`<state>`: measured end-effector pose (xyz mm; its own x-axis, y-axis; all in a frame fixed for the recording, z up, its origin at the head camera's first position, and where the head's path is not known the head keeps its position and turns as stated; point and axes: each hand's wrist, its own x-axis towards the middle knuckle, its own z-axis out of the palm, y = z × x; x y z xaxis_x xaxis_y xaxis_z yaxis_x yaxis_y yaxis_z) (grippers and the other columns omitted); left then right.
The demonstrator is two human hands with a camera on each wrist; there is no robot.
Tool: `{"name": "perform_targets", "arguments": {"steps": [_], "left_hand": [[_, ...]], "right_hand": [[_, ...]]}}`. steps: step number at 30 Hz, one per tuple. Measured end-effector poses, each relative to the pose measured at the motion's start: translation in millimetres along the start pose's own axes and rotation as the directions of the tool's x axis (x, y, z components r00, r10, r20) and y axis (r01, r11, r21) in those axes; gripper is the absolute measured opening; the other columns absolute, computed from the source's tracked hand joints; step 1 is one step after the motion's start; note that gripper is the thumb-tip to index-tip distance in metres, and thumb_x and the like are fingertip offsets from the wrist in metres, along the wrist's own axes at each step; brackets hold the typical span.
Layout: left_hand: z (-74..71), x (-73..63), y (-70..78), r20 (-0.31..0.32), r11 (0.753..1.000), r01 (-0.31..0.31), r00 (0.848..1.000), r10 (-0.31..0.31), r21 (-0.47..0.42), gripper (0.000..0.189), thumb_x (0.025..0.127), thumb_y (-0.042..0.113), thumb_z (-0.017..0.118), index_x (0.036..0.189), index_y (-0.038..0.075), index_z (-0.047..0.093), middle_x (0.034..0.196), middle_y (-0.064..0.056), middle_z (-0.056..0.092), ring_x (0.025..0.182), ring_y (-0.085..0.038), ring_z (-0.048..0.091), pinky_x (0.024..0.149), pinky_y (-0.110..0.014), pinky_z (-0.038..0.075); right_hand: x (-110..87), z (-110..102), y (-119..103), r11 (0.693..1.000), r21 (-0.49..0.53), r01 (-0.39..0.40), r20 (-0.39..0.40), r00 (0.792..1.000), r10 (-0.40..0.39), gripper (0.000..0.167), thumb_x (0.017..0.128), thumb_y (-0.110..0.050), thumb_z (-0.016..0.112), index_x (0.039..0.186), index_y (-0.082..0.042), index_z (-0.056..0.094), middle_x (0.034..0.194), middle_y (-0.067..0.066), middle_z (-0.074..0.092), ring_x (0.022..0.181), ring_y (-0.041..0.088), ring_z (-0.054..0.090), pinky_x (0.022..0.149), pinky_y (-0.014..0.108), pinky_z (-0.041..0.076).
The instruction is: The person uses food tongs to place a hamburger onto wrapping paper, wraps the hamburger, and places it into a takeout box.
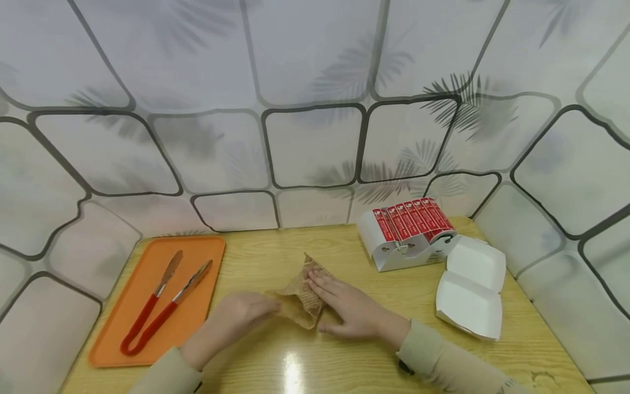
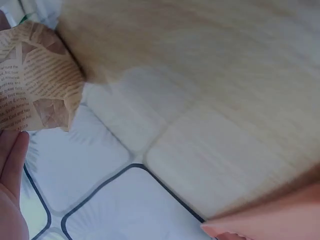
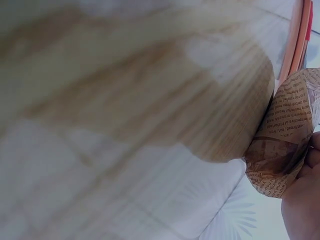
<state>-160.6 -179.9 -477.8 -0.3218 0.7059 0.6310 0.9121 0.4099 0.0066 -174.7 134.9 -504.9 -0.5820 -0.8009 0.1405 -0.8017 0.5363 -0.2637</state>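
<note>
A brown food wrapping paper [image 1: 306, 291] printed like newsprint stands puffed and creased at mid-table, with an open fold toward the lower left. My left hand [image 1: 241, 314], slightly blurred, pinches its left edge. My right hand [image 1: 349, 309] lies over its right side, the fingers straight and pressed on it, the thumb held apart on the table. The left wrist view shows the crumpled printed paper [image 2: 45, 75] at its left edge. In the right wrist view the paper [image 3: 287, 125] has a dark folded hollow. Whatever may be inside is hidden.
On the left, an orange tray [image 1: 115, 323] carries red-handled tongs [image 1: 147, 323]. A white box [image 1: 381, 257] with red-and-white packets [image 1: 410, 219] stands back right. An open white takeaway box [image 1: 470, 301] lies right of it. Patterned walls [image 1: 315, 148] close off the back and sides.
</note>
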Motion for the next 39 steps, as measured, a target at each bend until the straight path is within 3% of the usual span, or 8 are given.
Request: {"name": "perform_targets", "arguments": {"steps": [3,7,9,14,25,33,35,39], "left_hand": [[2.4,9.2,-1.8,0.021,0.998,0.051,0.999,-0.050,-0.035,0.032,0.071,0.003,0.091,0.101,0.008,0.081,0.097,-0.002,0.084,0.082,-0.013,0.081,0.074,-0.024,0.066],[8.8,20.6,-6.2,0.058,0.984,0.152,0.987,-0.147,-0.088,0.026,0.076,0.004,0.090,0.100,0.009,0.083,0.097,-0.003,0.084,0.083,-0.014,0.081,0.076,-0.025,0.067],[12.4,26.4,-8.7,0.091,0.966,0.224,0.973,-0.213,-0.128,0.020,0.081,0.006,0.089,0.100,0.009,0.083,0.097,-0.003,0.084,0.085,-0.015,0.081,0.079,-0.027,0.067],[21.7,40.4,-15.5,0.166,0.889,0.384,0.921,-0.352,-0.250,0.014,0.089,0.005,0.083,0.102,0.008,0.082,0.101,-0.006,0.084,0.092,-0.020,0.081,0.085,-0.033,0.068],[47.4,59.3,-27.9,0.208,0.812,0.448,0.894,-0.397,-0.374,0.015,0.093,0.003,0.078,0.108,0.004,0.081,0.110,-0.010,0.083,0.102,-0.026,0.080,0.096,-0.037,0.066],[66.8,62.7,-38.2,0.250,0.728,0.500,0.866,-0.433,-0.469,0.015,0.095,0.000,0.074,0.107,0.004,0.081,0.121,-0.014,0.080,0.113,-0.032,0.078,0.104,-0.039,0.062],[70.6,62.6,-39.9,0.261,0.723,0.509,0.861,-0.437,-0.466,0.014,0.095,0.000,0.074,0.106,0.003,0.081,0.119,-0.014,0.080,0.112,-0.032,0.078,0.103,-0.037,0.062],[74.1,63.2,-40.5,0.261,0.750,0.516,0.856,-0.445,-0.414,0.013,0.094,0.003,0.076,0.106,0.003,0.082,0.112,-0.012,0.082,0.106,-0.029,0.080,0.100,-0.038,0.064]], "right_hand": [[-0.6,-1,0,1.000,0.013,-0.009,0.011,1.000,0.009,0.094,0.100,-0.054,0.064,0.166,0.002,0.026,0.177,0.017,0.018,0.165,0.035,0.022,0.133,0.049,0.027],[-1.0,-2,-1,0.999,0.026,-0.025,0.022,0.999,0.024,0.096,0.099,-0.054,0.066,0.167,0.000,0.025,0.178,0.016,0.016,0.165,0.034,0.020,0.133,0.049,0.026],[-0.9,-2,-1,0.999,0.033,-0.033,0.025,0.999,0.032,0.096,0.099,-0.053,0.067,0.167,0.000,0.025,0.178,0.014,0.015,0.165,0.033,0.020,0.134,0.049,0.026],[-1.0,-2,0,0.999,0.041,-0.032,0.019,0.999,0.032,0.095,0.099,-0.052,0.067,0.167,0.000,0.026,0.178,0.014,0.016,0.165,0.033,0.021,0.133,0.050,0.026],[-2.1,-6,2,0.997,0.063,-0.035,0.026,0.999,0.034,0.089,0.100,-0.054,0.065,0.162,0.004,0.036,0.175,0.019,0.024,0.162,0.036,0.029,0.131,0.054,0.032],[-3.6,-8,2,0.997,0.073,-0.040,0.022,0.999,0.038,0.084,0.102,-0.052,0.063,0.158,0.006,0.042,0.170,0.023,0.033,0.158,0.040,0.036,0.130,0.055,0.035],[-3.8,-7,3,0.997,0.068,-0.037,0.017,0.999,0.035,0.082,0.102,-0.051,0.064,0.157,0.007,0.044,0.169,0.024,0.035,0.157,0.040,0.038,0.129,0.054,0.036],[-4.1,-7,4,0.998,0.056,-0.032,0.012,0.999,0.032,0.079,0.103,-0.049,0.064,0.155,0.007,0.046,0.168,0.025,0.038,0.156,0.041,0.040,0.128,0.054,0.037]]}}
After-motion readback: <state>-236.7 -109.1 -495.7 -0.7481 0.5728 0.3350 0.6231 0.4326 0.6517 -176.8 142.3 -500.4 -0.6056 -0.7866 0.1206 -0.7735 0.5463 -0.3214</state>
